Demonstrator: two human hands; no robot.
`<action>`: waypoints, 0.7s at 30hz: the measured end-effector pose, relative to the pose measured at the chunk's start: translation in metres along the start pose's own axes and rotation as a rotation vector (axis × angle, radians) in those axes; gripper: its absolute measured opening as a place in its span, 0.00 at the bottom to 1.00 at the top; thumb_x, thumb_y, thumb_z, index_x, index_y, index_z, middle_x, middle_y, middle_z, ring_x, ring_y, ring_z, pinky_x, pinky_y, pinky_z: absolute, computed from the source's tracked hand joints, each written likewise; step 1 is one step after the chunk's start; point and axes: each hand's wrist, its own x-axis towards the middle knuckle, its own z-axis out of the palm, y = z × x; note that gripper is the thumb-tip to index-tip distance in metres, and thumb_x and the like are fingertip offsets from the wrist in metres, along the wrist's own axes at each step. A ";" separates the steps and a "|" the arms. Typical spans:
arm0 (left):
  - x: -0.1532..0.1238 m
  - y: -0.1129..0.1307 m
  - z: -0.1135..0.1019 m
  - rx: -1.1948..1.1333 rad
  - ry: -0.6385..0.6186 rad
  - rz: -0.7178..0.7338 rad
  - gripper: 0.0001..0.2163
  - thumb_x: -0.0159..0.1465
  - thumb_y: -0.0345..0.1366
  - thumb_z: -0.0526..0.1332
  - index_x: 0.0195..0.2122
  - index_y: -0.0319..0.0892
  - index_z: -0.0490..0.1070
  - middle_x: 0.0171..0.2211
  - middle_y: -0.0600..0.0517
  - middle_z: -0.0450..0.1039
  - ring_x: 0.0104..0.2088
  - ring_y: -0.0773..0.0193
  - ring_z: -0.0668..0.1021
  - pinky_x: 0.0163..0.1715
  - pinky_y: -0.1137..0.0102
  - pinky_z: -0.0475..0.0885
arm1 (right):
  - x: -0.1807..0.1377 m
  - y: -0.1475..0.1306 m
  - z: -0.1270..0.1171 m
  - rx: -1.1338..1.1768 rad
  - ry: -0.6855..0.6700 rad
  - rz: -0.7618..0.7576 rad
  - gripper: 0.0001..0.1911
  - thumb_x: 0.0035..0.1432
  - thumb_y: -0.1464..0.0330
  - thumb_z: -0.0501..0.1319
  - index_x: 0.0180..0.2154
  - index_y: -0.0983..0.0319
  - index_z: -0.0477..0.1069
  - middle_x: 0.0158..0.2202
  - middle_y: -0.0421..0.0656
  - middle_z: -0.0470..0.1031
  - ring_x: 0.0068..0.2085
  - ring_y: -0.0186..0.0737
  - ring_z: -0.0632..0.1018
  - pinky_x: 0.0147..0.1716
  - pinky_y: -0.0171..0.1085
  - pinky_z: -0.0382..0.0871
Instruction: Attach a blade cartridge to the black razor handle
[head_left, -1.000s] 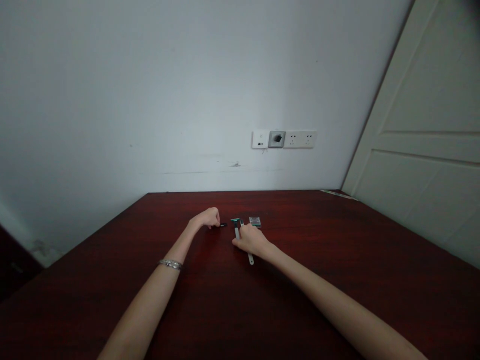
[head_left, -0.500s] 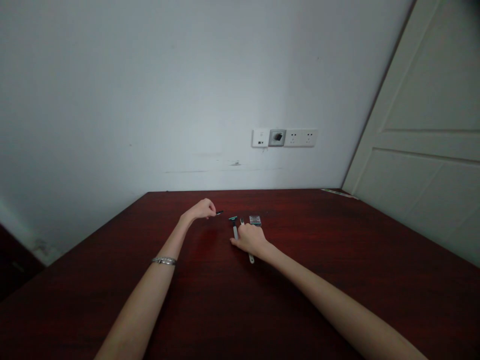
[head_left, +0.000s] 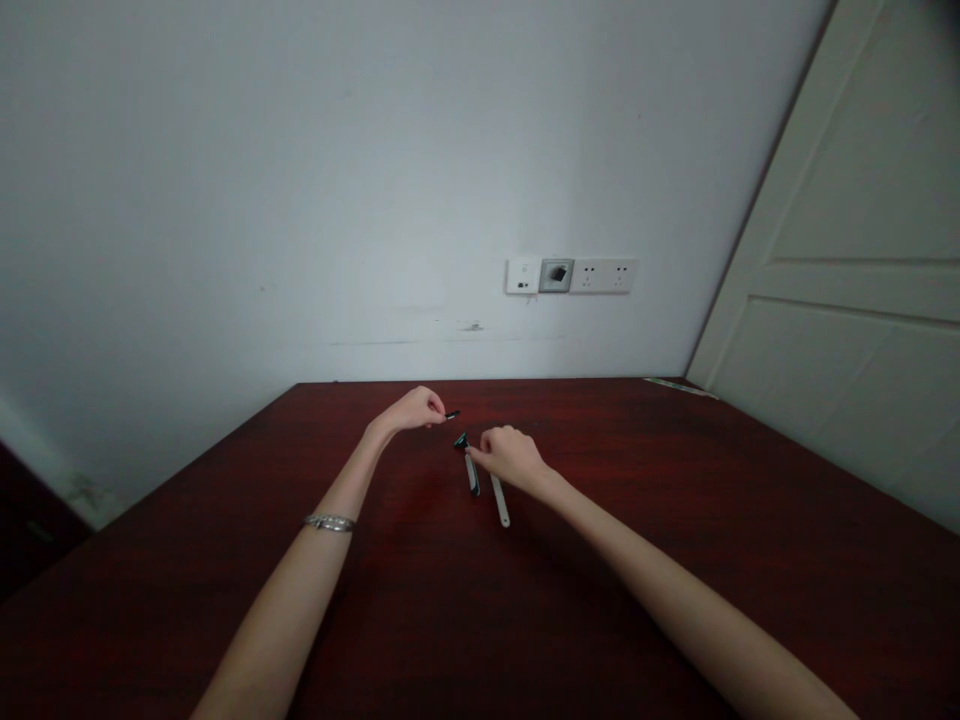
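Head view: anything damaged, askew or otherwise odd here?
Yes: dark scuffs mark the wall below the sockets, marring its otherwise pale surface. A pale strip along the table's far right edge also looks odd; whether it is damage, I cannot tell.

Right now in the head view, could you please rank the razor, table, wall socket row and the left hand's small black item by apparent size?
Largest to smallest:
Table
Wall socket row
Razor
Small black item
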 end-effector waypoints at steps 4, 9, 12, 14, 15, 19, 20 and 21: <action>0.000 0.013 0.003 -0.013 -0.026 0.049 0.08 0.47 0.32 0.58 0.26 0.34 0.74 0.19 0.53 0.69 0.20 0.69 0.68 0.21 0.75 0.60 | 0.016 0.025 -0.017 0.272 0.185 -0.138 0.09 0.55 0.64 0.58 0.35 0.61 0.72 0.29 0.42 0.75 0.30 0.35 0.74 0.30 0.33 0.65; -0.001 0.026 0.009 -0.064 -0.093 0.114 0.08 0.48 0.32 0.58 0.26 0.35 0.74 0.20 0.53 0.70 0.21 0.70 0.69 0.22 0.75 0.60 | 0.023 0.038 -0.022 0.435 0.255 -0.402 0.11 0.54 0.71 0.59 0.41 0.61 0.73 0.39 0.44 0.74 0.33 0.33 0.73 0.35 0.34 0.67; -0.004 0.034 0.012 -0.131 -0.149 0.123 0.07 0.49 0.32 0.59 0.27 0.35 0.74 0.20 0.52 0.71 0.22 0.69 0.70 0.24 0.75 0.62 | 0.022 0.036 -0.023 0.442 0.226 -0.476 0.12 0.54 0.73 0.58 0.42 0.60 0.73 0.39 0.44 0.74 0.36 0.34 0.74 0.39 0.35 0.67; -0.006 0.038 0.014 -0.210 -0.182 0.119 0.08 0.49 0.33 0.60 0.28 0.34 0.74 0.21 0.52 0.72 0.23 0.68 0.72 0.26 0.74 0.64 | 0.021 0.035 -0.024 0.446 0.219 -0.512 0.11 0.55 0.72 0.58 0.41 0.60 0.74 0.38 0.43 0.75 0.37 0.35 0.75 0.40 0.36 0.67; -0.007 0.039 0.015 -0.247 -0.192 0.116 0.08 0.50 0.33 0.61 0.29 0.34 0.74 0.22 0.51 0.72 0.24 0.68 0.73 0.27 0.73 0.65 | 0.021 0.035 -0.025 0.452 0.221 -0.525 0.11 0.55 0.72 0.58 0.40 0.60 0.74 0.38 0.43 0.75 0.38 0.36 0.75 0.40 0.36 0.67; -0.008 0.039 0.016 -0.333 -0.211 0.095 0.09 0.49 0.33 0.62 0.30 0.34 0.74 0.23 0.50 0.73 0.24 0.68 0.73 0.28 0.72 0.67 | 0.021 0.036 -0.028 0.486 0.238 -0.541 0.10 0.56 0.71 0.57 0.39 0.60 0.75 0.37 0.43 0.76 0.38 0.36 0.75 0.40 0.35 0.67; -0.008 0.038 0.017 -0.354 -0.218 0.089 0.09 0.49 0.33 0.63 0.30 0.34 0.74 0.24 0.50 0.73 0.24 0.68 0.74 0.28 0.72 0.67 | 0.021 0.037 -0.029 0.496 0.235 -0.540 0.10 0.56 0.71 0.57 0.39 0.61 0.75 0.37 0.43 0.76 0.38 0.36 0.75 0.40 0.35 0.67; -0.008 0.038 0.017 -0.372 -0.226 0.086 0.09 0.49 0.33 0.63 0.30 0.34 0.75 0.24 0.49 0.74 0.24 0.68 0.74 0.29 0.71 0.67 | 0.021 0.036 -0.030 0.505 0.225 -0.535 0.10 0.56 0.71 0.57 0.39 0.61 0.75 0.37 0.43 0.76 0.38 0.36 0.75 0.39 0.35 0.67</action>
